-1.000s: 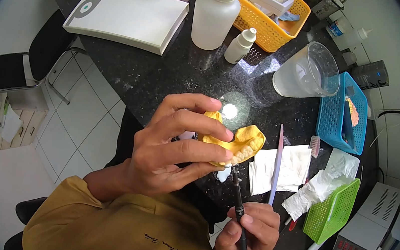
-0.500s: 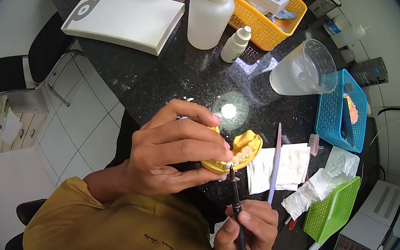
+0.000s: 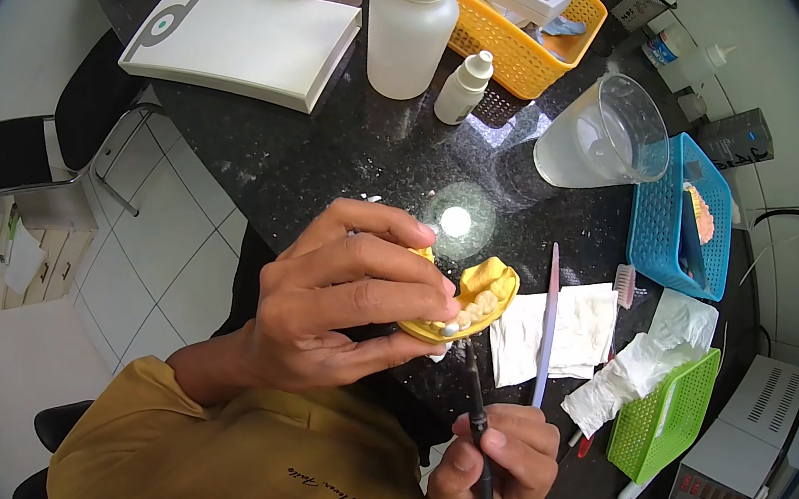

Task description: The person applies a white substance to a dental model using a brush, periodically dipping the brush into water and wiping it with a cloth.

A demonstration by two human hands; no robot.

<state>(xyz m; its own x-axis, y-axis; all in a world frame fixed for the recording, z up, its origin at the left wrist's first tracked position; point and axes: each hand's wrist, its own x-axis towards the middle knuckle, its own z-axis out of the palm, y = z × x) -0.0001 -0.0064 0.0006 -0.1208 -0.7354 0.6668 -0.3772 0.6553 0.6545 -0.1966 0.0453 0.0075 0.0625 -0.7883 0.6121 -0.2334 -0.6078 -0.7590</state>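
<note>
Through the head camera I see the left hand, fingers closed around a yellow dental model above a black countertop. The right hand's fingers pinch a slim black tool, tip just beside the model. Farther right, folded white tissue lies flat.

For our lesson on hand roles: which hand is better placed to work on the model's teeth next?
Likely the right hand: it holds the black tool, its tip near the teeth, while the left hand is taken up gripping the yellow model.
</note>
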